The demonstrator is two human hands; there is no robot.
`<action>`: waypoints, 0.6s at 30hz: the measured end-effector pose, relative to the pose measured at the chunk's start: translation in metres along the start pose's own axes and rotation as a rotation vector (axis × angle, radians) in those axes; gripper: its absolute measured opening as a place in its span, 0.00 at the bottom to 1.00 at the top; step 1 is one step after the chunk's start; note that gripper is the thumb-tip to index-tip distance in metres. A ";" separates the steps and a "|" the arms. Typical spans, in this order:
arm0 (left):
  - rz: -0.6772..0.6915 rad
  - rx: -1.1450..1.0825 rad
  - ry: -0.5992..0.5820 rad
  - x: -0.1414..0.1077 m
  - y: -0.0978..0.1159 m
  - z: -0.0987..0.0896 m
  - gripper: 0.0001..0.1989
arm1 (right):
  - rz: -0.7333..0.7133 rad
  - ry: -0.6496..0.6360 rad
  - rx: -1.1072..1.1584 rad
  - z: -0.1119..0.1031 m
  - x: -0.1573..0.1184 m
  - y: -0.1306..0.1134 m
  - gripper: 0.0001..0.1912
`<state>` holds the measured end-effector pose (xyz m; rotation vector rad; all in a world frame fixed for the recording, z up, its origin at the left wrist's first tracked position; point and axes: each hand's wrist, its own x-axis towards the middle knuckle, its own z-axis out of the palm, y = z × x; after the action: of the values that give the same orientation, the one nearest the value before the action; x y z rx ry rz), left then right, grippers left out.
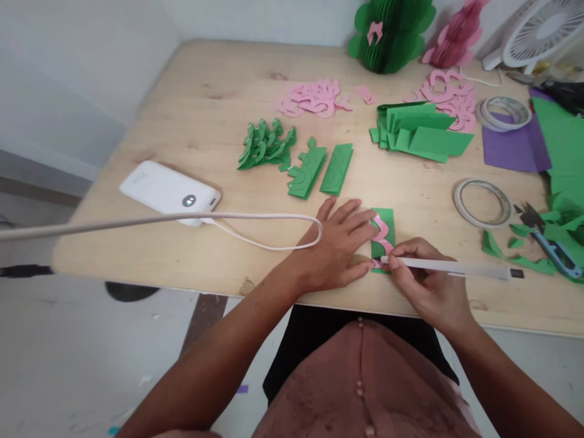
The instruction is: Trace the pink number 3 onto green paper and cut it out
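Note:
A small green paper rectangle (388,218) lies near the front edge of the table, with a curved pink paper shape (382,229) on top of it. My left hand (335,246) rests flat with its fingers spread, and its fingertips touch the left side of the pink shape. Closed around a slim white pen (449,266) is my right hand (426,280). The pen's tip meets the lower part of the pink shape.
Behind my hands are folded green pieces (336,169), green cutouts (267,145) and pink cutouts (314,98). A white power bank (168,192) with a cable is at left. Tape rolls (483,203), scissors (554,246), green scraps and a fan (542,33) stand or lie at right.

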<state>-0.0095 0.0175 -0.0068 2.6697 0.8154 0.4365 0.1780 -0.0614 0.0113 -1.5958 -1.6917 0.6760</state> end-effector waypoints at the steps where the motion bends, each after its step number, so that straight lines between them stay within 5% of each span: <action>1: -0.001 0.002 0.000 0.000 0.000 0.000 0.22 | 0.001 0.001 0.001 0.000 0.000 0.000 0.04; 18: -0.002 -0.012 -0.004 -0.001 0.000 0.000 0.22 | -0.007 -0.015 -0.032 0.000 0.001 -0.004 0.04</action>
<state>-0.0099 0.0172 -0.0074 2.6575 0.8112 0.4336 0.1756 -0.0605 0.0142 -1.6094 -1.7261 0.6621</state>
